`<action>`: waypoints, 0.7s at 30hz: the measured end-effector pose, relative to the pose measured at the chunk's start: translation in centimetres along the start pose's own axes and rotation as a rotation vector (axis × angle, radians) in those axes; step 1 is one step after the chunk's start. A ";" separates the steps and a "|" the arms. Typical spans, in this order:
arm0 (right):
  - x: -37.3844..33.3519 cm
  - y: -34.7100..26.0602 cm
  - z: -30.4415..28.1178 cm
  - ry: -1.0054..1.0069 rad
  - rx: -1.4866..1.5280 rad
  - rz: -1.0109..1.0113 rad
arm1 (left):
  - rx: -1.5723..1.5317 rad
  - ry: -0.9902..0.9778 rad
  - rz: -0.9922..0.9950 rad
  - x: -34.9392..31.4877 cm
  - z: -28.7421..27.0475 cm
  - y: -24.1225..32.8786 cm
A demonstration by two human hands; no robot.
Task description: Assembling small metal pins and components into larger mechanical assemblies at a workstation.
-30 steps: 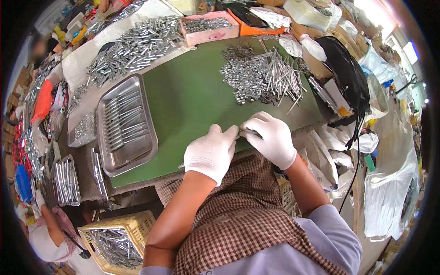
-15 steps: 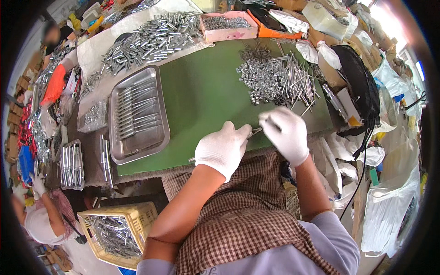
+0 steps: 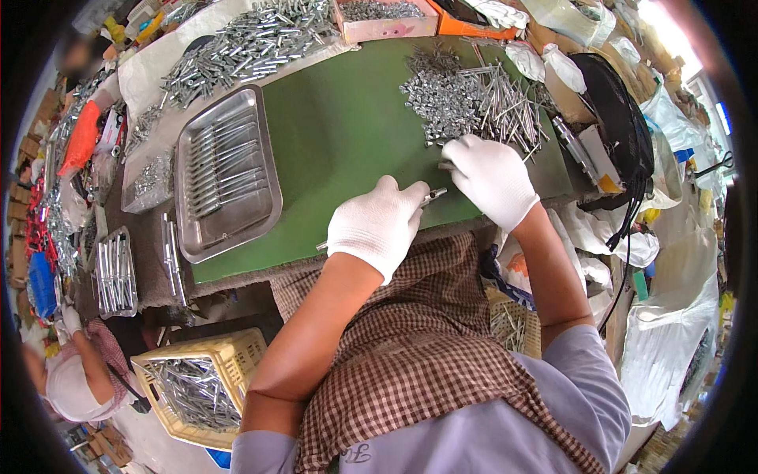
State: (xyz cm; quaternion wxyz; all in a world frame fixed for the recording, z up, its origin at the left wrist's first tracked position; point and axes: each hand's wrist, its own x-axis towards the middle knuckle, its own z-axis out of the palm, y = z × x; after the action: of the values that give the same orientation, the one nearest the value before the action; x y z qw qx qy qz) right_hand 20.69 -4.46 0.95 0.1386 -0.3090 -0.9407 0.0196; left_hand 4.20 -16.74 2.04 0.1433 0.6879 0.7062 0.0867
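My white-gloved left hand point(image 3: 373, 229) is closed around a slim metal rod point(image 3: 434, 194). One end of it sticks out past the fingertips and the other shows below the palm. My right hand point(image 3: 491, 180), also gloved, pinches a small metal piece point(image 3: 447, 166) just beyond the rod's end, apart from it; its exact kind is mostly hidden by the fingers. Close behind the right hand lie a heap of small shiny metal nuts or sleeves point(image 3: 442, 103) and a bundle of thin metal pins point(image 3: 509, 107), both on the green tabletop point(image 3: 339, 134).
Left of my hands, a steel tray point(image 3: 241, 233) holds a row of metal rods. Loose cylinders point(image 3: 253, 43) are piled at the back beside a pink box point(image 3: 387, 28). A yellow crate point(image 3: 249, 347) of metal parts stands lower left. A person's arm point(image 3: 93, 367) shows at far left.
The view has shifted, so the table sits higher in it. My right hand has drawn away from the rod's end toward the heap, and a small metal piece shows in its fingers.
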 end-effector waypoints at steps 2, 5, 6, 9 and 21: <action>-0.5 0.2 0.2 0.001 0.038 -0.090 | 0.005 0.000 -0.002 -0.2 0.0 0.1; -0.7 0.9 0.9 0.042 0.140 -0.052 | 0.013 -0.005 -0.005 0.1 -0.1 0.0; -0.6 0.9 0.8 0.054 0.208 -0.003 | 0.017 -0.013 -0.015 0.1 0.0 0.0; -1.7 -1.1 -0.4 0.020 0.515 0.105 | 0.018 0.014 0.008 -0.1 0.3 -0.1; -1.9 -2.2 0.3 -0.028 0.472 0.100 | 0.035 0.051 0.032 -0.2 0.4 -0.1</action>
State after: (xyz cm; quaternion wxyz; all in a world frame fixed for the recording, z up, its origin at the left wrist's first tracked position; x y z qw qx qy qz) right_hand 20.81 -7.27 0.50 0.1927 -0.3141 -0.8953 0.2501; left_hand 4.26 -16.97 1.64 0.1118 0.6990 0.7000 0.0942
